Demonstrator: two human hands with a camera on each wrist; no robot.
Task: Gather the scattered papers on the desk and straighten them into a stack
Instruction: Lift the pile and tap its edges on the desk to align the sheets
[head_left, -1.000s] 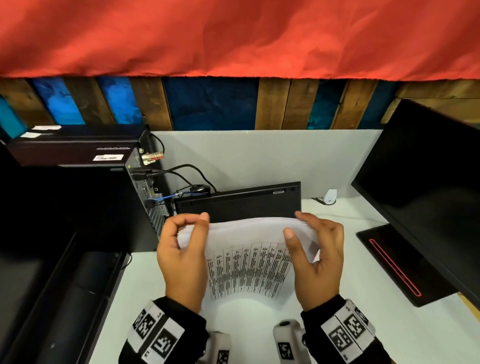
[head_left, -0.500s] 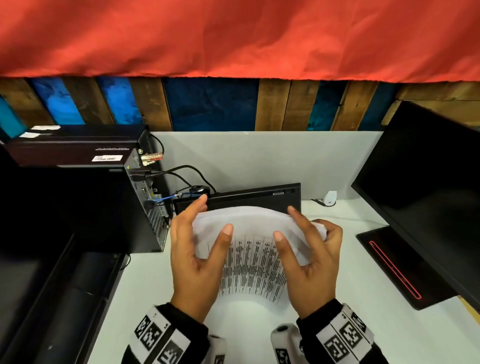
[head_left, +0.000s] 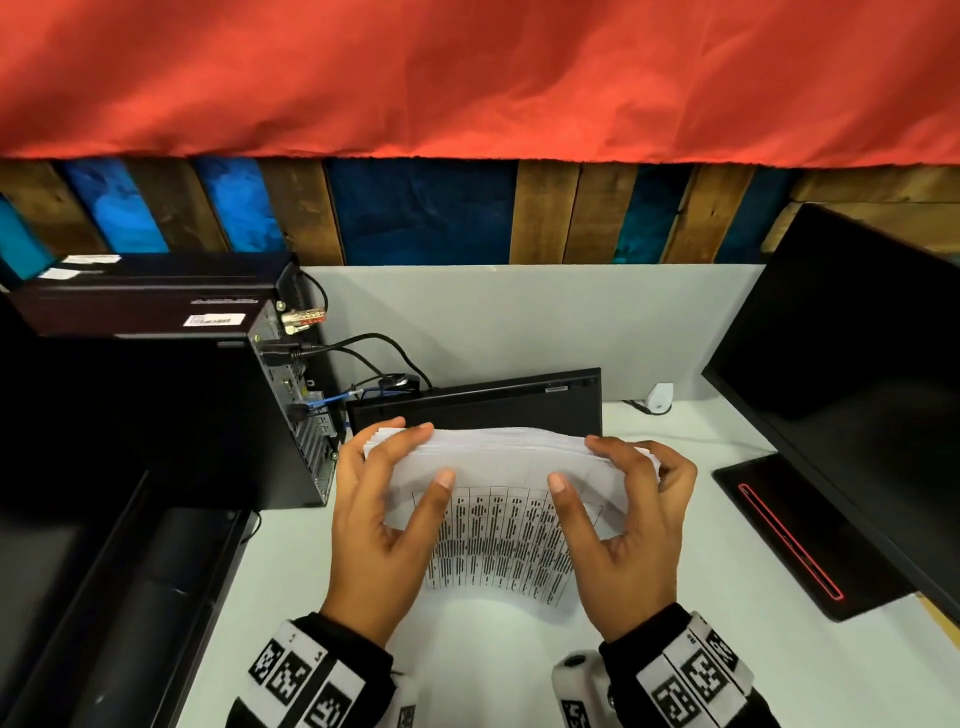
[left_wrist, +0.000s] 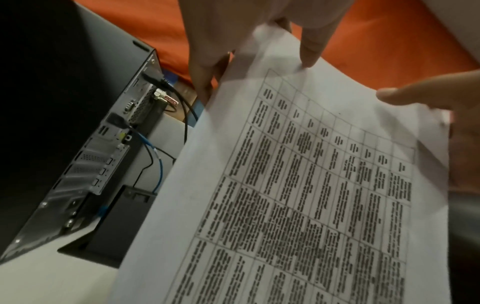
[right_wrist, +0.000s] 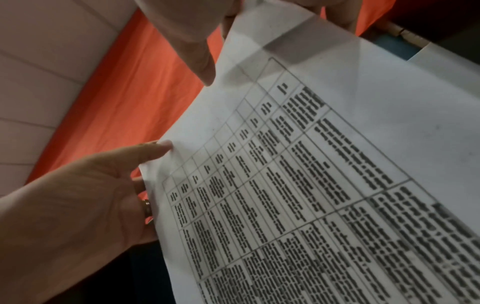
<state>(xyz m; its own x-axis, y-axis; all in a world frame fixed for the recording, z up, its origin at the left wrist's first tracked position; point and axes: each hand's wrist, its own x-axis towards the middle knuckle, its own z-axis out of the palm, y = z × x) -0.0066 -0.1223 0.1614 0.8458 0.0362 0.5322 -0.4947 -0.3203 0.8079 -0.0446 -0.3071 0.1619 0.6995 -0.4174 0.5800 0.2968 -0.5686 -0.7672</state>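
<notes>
A stack of white papers (head_left: 498, 525) stands on its lower edge on the white desk (head_left: 291, 597), bowed towards me, with a printed table on the front sheet (left_wrist: 298, 185). My left hand (head_left: 415, 462) holds its upper left part: the thumb presses the front sheet and the fingers curl over the top edge. My right hand (head_left: 576, 462) holds the upper right part the same way. The sheet edges at the top look fairly even. In the right wrist view the front sheet (right_wrist: 311, 164) fills the frame between both hands.
A black keyboard (head_left: 478, 405) leans upright just behind the stack. A black computer tower (head_left: 218, 415) with cables (head_left: 363, 353) stands on the left. On the right is a monitor (head_left: 857, 389) on its base (head_left: 789, 530). A small white device (head_left: 660, 397) sits at the back.
Both hands moved from the stack's sides up to its top corners. The fingers stretched out, then curled over the top edge. The stack stayed upright on the desk.
</notes>
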